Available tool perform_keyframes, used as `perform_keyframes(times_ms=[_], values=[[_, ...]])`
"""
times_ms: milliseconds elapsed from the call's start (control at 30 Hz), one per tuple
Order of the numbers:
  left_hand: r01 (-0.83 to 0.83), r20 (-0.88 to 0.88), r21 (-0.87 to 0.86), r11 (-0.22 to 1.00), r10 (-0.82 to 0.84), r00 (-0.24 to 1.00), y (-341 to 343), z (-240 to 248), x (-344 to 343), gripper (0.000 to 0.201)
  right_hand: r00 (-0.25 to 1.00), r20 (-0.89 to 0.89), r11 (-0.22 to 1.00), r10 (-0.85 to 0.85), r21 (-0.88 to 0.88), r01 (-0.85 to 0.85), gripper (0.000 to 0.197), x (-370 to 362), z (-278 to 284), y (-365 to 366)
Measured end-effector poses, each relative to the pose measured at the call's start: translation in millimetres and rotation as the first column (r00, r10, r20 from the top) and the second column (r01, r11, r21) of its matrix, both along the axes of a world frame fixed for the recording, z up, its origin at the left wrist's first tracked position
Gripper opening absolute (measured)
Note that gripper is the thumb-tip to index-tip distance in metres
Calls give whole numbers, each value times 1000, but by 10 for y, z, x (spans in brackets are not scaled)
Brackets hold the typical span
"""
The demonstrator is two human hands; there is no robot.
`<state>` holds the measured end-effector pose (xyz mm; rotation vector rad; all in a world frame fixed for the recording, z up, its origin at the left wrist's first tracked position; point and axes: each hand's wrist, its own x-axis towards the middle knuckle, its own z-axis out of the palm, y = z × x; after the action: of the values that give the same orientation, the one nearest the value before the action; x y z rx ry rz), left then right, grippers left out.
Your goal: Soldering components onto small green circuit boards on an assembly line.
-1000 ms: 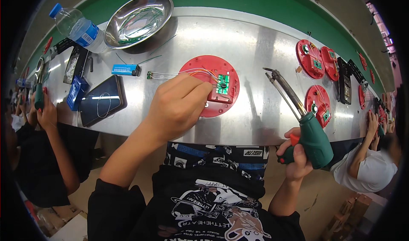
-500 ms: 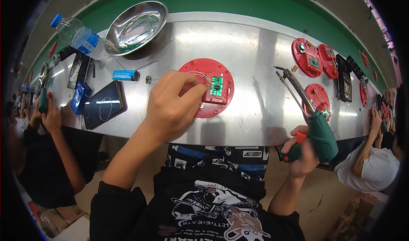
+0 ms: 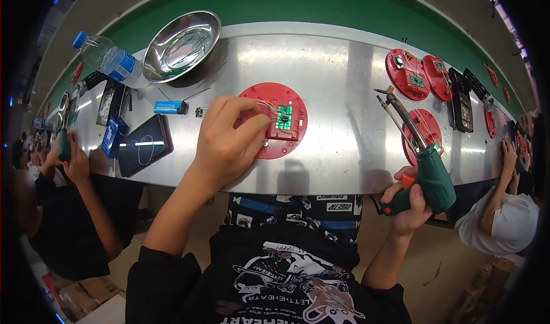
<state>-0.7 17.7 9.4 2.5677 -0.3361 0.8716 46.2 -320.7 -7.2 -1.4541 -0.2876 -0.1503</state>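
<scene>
In front of me a round red plastic housing [image 3: 286, 147] lies on the metal table. It carries a small green circuit board [image 3: 283, 118] with several thin coloured wires [image 3: 266, 103] running to it. My left hand [image 3: 229, 135] rests over the housing's left side, thumb and forefinger pinched at the board's left edge on what looks like a thin wire, mostly hidden by the fingers. Toward the table's front edge on the right, my right hand [image 3: 409, 206] grips a green soldering gun [image 3: 432, 178]. Its long metal tip points up and away, apart from the board.
A steel bowl [image 3: 150, 60] of green wires, a water bottle [image 3: 117, 63], a blue lighter [image 3: 169, 107] and a dark tablet-like device [image 3: 143, 158] are on the left. More red housings [image 3: 399, 58] and a black tray [image 3: 460, 109] stand right. Co-workers sit on both sides.
The whole view has shifted slightly. My right hand has carried the soldering gun a little rightward relative to the red housings. My left hand keeps its pinch at the board.
</scene>
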Motion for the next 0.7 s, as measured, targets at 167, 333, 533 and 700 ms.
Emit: perform_keyframes(times_ms=[167,333,533,700], values=[[-5,-2,5,1000,5,1000,13,8,-19,19,998,0,998,-67,-22,67,41,16,70,-28],[-5,-2,15,1000,5,1000,23,7,10,19,997,23,997,-79,0,79,40,129,116,-70],[-18,-63,-35,999,16,998,-68,312,96,40,994,72,994,-82,82,76,40,317,95,-302],[149,-319,69,986,-120,940,117,334,418,62,997,29,944,-73,324,60,41,464,-14,-532]])
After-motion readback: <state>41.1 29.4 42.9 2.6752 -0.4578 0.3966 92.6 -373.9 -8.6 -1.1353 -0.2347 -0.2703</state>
